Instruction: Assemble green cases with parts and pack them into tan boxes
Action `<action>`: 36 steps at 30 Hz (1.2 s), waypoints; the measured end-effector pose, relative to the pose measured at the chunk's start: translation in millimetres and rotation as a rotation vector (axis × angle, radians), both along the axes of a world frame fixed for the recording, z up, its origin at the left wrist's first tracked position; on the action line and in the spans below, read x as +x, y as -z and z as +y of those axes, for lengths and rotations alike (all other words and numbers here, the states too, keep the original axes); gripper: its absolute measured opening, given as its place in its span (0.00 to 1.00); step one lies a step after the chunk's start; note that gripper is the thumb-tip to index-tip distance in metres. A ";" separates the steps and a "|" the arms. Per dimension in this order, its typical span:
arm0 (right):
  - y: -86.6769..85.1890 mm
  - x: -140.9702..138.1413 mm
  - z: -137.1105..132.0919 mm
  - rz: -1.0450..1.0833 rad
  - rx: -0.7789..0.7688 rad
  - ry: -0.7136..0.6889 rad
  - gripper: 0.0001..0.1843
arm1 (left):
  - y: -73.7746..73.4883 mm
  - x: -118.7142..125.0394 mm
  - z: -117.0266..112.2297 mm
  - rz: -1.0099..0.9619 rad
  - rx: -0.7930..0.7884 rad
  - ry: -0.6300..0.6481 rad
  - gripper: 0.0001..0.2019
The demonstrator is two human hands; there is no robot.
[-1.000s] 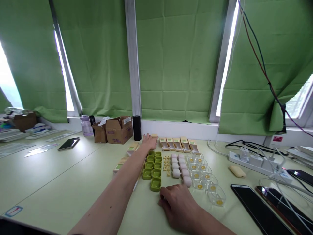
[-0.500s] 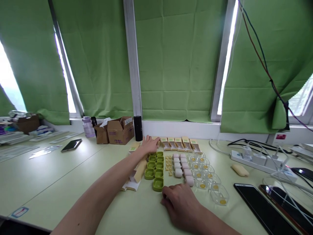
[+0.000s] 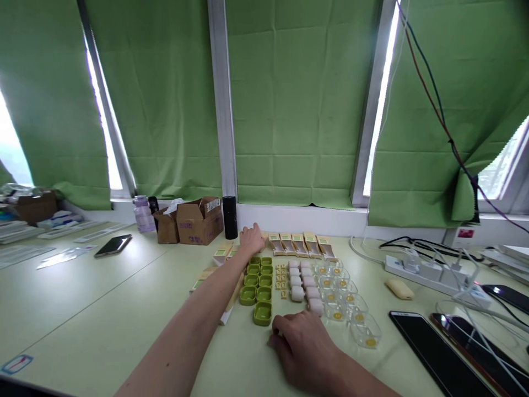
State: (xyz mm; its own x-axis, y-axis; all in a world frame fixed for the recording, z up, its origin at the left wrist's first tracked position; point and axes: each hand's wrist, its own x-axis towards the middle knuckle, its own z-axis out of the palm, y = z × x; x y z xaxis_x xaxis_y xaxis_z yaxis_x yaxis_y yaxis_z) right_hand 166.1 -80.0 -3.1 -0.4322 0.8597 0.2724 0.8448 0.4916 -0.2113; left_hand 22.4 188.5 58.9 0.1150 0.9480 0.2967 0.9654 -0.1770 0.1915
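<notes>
My left hand (image 3: 252, 240) reaches far across the table, at the left end of a row of folded yellow card sleeves (image 3: 298, 245). Its fingers look bent together; whatever may be in them is hidden. Under my left forearm lie more card pieces (image 3: 221, 253), partly covered. Green square trays (image 3: 262, 313) stand in two columns beside that arm. Closed loosely, my right hand (image 3: 303, 343) rests on the table just right of the nearest tray, with nothing showing in it. Beyond it are small yellow pieces (image 3: 281, 278), white and pink rounded blocks (image 3: 316, 306) and clear cups (image 3: 366, 334) with yellow dots.
Cardboard boxes (image 3: 199, 223), a black cylinder (image 3: 230, 217) and a purple bottle (image 3: 143, 214) stand at the back left. On the right lie phones (image 3: 433, 350), a power strip (image 3: 430, 275) with loose cables, and a cream oval object (image 3: 399, 289). Another phone (image 3: 113, 246) lies left.
The left hand has drawn its fingers closer together beside the sleeve row, and its forearm has swung right across the card pieces. My right hand keeps its pose. The view has shifted slightly.
</notes>
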 end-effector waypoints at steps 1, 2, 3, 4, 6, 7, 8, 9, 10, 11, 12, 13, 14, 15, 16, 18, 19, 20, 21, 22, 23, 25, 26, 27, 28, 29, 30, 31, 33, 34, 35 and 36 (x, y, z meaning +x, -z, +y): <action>-0.5 1.5 0.3 0.005 0.018 -0.003 0.08 | -5.1 -2.5 -3.9 -0.028 0.013 0.008 0.27; -1.7 3.4 0.6 0.012 0.044 -0.007 0.08 | -11.2 -5.4 -8.6 -0.056 0.025 0.025 0.27; -3.7 6.0 0.9 0.025 0.080 -0.010 0.09 | -17.8 -8.7 -14.3 -0.086 0.040 0.050 0.27; -6.7 9.3 1.4 0.047 0.125 -0.010 0.10 | -24.7 -12.2 -21.4 -0.114 0.054 0.083 0.27; -15.7 18.2 3.3 0.130 0.231 0.000 0.11 | -37.3 -19.8 -40.7 -0.169 0.071 0.176 0.26; -21.5 23.8 4.8 0.189 0.274 0.014 0.11 | -42.2 -23.7 -53.4 -0.194 0.071 0.232 0.26; -27.9 29.9 6.7 0.248 0.312 0.028 0.12 | -45.8 -27.6 -68.2 -0.216 0.065 0.289 0.25; -34.5 36.5 9.0 0.305 0.344 0.048 0.12 | -47.9 -31.3 -84.8 -0.235 0.058 0.342 0.24; -41.0 43.3 11.5 0.353 0.365 0.076 0.12 | -48.3 -34.8 -103.0 -0.265 0.048 0.407 0.22; -46.9 50.0 14.2 0.403 0.379 0.111 0.12 | -47.0 -38.0 -121.9 -0.348 0.026 0.509 0.22; -51.8 56.4 16.9 0.445 0.370 0.131 0.13 | -44.2 -40.7 -140.9 -0.411 -0.002 0.595 0.21; -55.4 62.3 19.5 0.489 0.360 0.149 0.13 | -39.9 -43.1 -159.1 -0.440 -0.034 0.659 0.20; -57.7 67.3 21.7 0.517 0.340 0.155 0.13 | -34.4 -44.9 -175.8 -0.437 -0.067 0.713 0.19; -58.5 71.3 23.6 0.534 0.308 0.154 0.14 | -28.2 -46.2 -190.3 -0.416 -0.098 0.755 0.19; -58.0 74.1 24.9 0.544 0.273 0.150 0.14 | -21.5 -47.0 -202.2 -0.400 -0.127 0.781 0.20; -54.6 76.2 25.7 0.533 0.205 0.134 0.15 | -8.2 -47.4 -217.5 -0.383 -0.184 0.821 0.22; -52.2 75.5 25.2 0.516 0.180 0.126 0.15 | -2.2 -47.2 -221.2 -0.374 -0.211 0.832 0.23; -49.8 74.1 24.2 0.494 0.161 0.119 0.15 | 3.3 -46.8 -222.8 -0.366 -0.235 0.843 0.24; -47.5 72.0 23.0 0.467 0.146 0.114 0.15 | 7.9 -46.4 -222.7 -0.357 -0.257 0.857 0.24; -45.4 69.6 21.6 0.437 0.137 0.111 0.15 | 11.7 -46.1 -221.5 -0.348 -0.275 0.874 0.23; -43.3 67.1 20.2 0.402 0.130 0.111 0.16 | 14.6 -46.0 -219.6 -0.344 -0.285 0.891 0.23; -39.1 62.5 18.0 0.322 0.126 0.122 0.16 | 18.1 -46.4 -215.3 -0.347 -0.281 0.928 0.23; -36.9 60.6 17.3 0.282 0.129 0.130 0.16 | 18.9 -46.9 -213.4 -0.350 -0.268 0.944 0.25; -34.5 59.1 16.7 0.246 0.135 0.135 0.16 | 19.3 -47.6 -211.8 -0.353 -0.251 0.955 0.26; -32.2 58.0 16.2 0.222 0.148 0.136 0.16 | 19.7 -48.4 -210.3 -0.354 -0.230 0.960 0.28; -30.0 57.1 15.7 0.210 0.166 0.131 0.16 | 20.1 -49.2 -209.0 -0.353 -0.209 0.960 0.30; -28.0 56.4 15.1 0.216 0.189 0.120 0.16 | 21.0 -50.0 -207.6 -0.353 -0.186 0.951 0.31; -26.5 55.8 14.4 0.233 0.209 0.103 0.17 | 22.5 -50.6 -206.2 -0.355 -0.165 0.936 0.31; -24.7 55.1 12.8 0.282 0.230 0.061 0.18 | 26.9 -51.3 -203.2 -0.366 -0.126 0.898 0.30; -24.4 55.0 12.1 0.304 0.235 0.043 0.18 | 29.4 -51.5 -202.0 -0.372 -0.107 0.877 0.29; -24.4 55.1 11.6 0.320 0.242 0.031 0.17 | 31.7 -51.8 -201.2 -0.376 -0.088 0.856 0.28; -24.5 55.3 11.4 0.328 0.253 0.029 0.17 | 33.4 -52.1 -201.0 -0.381 -0.071 0.838 0.26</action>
State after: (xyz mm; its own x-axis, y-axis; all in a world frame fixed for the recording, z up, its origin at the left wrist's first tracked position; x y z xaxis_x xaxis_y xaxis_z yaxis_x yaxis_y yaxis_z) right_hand 221.4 -68.6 21.4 -0.2640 0.7583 0.5961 0.7672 0.5396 -0.3467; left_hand -29.7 -12.6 25.4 0.6784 0.6163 0.4000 0.3964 -0.7654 0.5070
